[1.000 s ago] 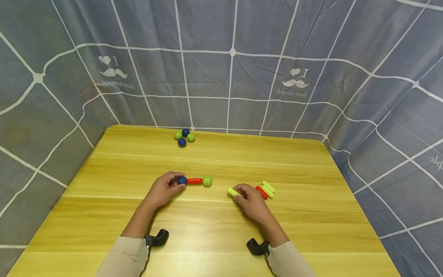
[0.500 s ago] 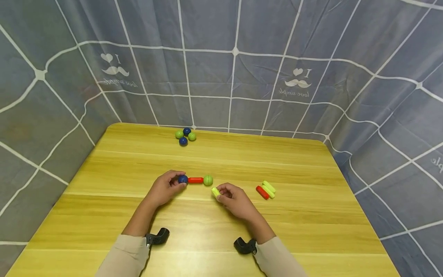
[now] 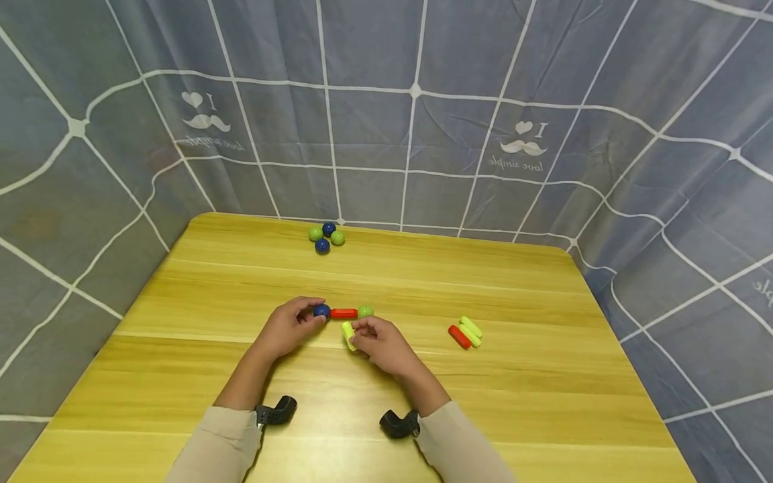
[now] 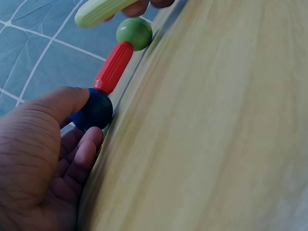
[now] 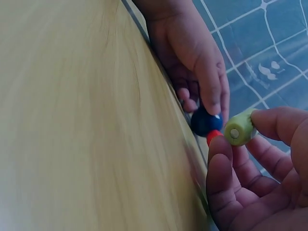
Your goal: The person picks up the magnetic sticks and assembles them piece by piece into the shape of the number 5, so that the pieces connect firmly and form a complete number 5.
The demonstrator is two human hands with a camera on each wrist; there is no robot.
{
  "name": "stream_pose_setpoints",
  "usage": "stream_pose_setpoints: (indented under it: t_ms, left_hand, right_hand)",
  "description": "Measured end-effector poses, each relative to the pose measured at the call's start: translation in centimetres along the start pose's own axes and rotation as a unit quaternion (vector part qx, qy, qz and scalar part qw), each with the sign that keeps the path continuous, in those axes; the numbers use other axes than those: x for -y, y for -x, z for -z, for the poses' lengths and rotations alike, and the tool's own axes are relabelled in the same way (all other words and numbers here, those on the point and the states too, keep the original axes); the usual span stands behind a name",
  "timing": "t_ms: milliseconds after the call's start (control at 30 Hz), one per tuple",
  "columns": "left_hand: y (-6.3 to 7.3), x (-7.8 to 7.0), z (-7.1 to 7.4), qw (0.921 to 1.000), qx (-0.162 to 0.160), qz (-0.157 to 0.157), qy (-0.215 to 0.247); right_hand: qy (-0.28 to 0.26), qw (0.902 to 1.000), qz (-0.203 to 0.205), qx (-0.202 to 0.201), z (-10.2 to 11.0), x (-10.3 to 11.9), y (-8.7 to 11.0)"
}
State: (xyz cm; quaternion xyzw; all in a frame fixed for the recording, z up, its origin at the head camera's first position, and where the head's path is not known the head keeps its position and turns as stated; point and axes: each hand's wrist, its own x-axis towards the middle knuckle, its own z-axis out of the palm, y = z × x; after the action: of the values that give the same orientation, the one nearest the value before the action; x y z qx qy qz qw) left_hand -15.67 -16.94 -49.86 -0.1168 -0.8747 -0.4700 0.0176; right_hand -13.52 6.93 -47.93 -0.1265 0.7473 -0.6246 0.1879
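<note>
My left hand [image 3: 292, 329] grips a dark blue ball [image 4: 94, 109] between thumb and fingers on the table. A red ribbed rod [image 4: 114, 67] joins that ball to a green ball [image 4: 134, 33], and the three lie in a row. Just in front of the row, my right hand [image 3: 383, 345] pinches a yellow-green ribbed rod [image 3: 348, 336]. In the right wrist view, a round pale tip shows on the end of this rod [image 5: 239, 129]. The held rod is apart from the blue ball. Part of the green ball is hidden behind my right hand in the head view.
Two yellow-green rods [image 3: 471, 331] and a red rod [image 3: 459, 337] lie side by side on the wooden table [image 3: 543, 389] at right. Near the back edge sit two blue balls [image 3: 323, 246] and two green balls [image 3: 315, 233]. A grey checked curtain [image 3: 374, 134] surrounds the table.
My right hand has carried the yellow-green rod leftward from beside the loose rods to the front of the joined row. The rod now points more toward the row. My left hand keeps its grip.
</note>
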Motion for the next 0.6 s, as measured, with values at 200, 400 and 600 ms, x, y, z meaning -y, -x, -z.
stream_pose_setpoints:
  t_ms: [200, 400, 600]
  left_hand:
    - [0.1, 0.0, 0.0, 0.9999, -0.003, 0.008, 0.013]
    - [0.2, 0.2, 0.1, 0.9996, -0.001, 0.006, 0.027]
    - [0.1, 0.2, 0.0, 0.9996, -0.002, 0.005, 0.028]
  right_hand:
    - [-0.04, 0.9989, -0.023, -0.003, -1.4, 0.4, -1.1]
    - [-0.06, 0.9977, -0.029, -0.006, -3.0, 0.4, -2.0]
    - [-0.041, 0.9977, -0.024, -0.047, -3.9, 0.2, -2.6]
